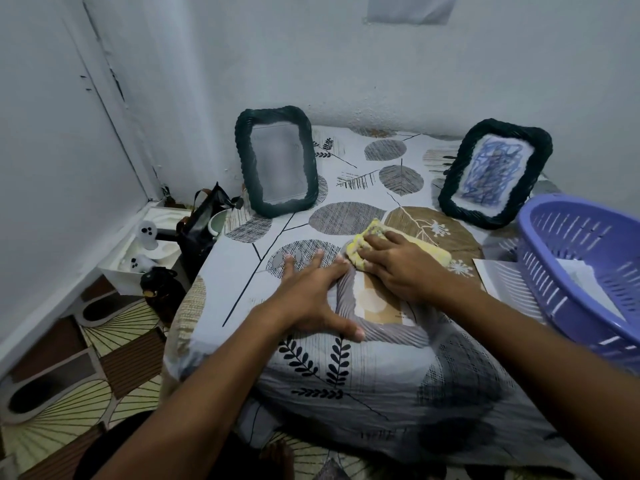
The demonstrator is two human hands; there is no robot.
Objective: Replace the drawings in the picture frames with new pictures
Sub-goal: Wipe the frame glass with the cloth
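Note:
A grey ribbed picture frame (391,332) lies flat on the patterned bed sheet in front of me, showing a beige picture inside. My left hand (311,292) presses flat on its left edge, fingers spread. My right hand (398,265) holds a yellow cloth (360,251) against the frame's top right part. Two dark woven frames lean against the back wall: the left frame (277,161) holds a pale blank sheet, the right frame (495,174) holds a blue scribble drawing.
A purple plastic basket (581,271) sits at the right with white paper (502,275) under and inside it. Left of the bed stand a black bag (201,230), a white tray with ghost figures (145,251) and slippers (31,400) on the floor.

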